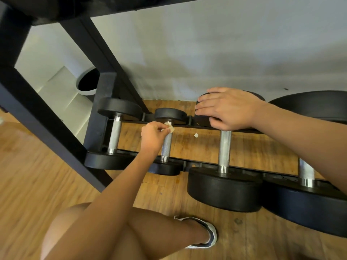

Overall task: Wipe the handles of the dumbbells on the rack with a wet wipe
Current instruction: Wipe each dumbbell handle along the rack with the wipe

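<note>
Left hand [152, 136] pinches a small crumpled wet wipe [169, 129] against the far end of the second dumbbell's handle [166, 145], close to the back rail of the rack [97, 117]. Right hand [227, 108] lies over the far head of the third dumbbell [224, 147], fingers fairly straight.

Risks, as judged: the wipe is tiny, so bare fingertips may rub the metal instead. Knurling could shred it; a pale scrap [196, 135] lies on the wood floor [56, 175] beneath. Leaning on a round head could roll it.

Handles: bright steel, knurled middle, smooth collars. Heads: matte black discs. Rack: black square tube.
</note>
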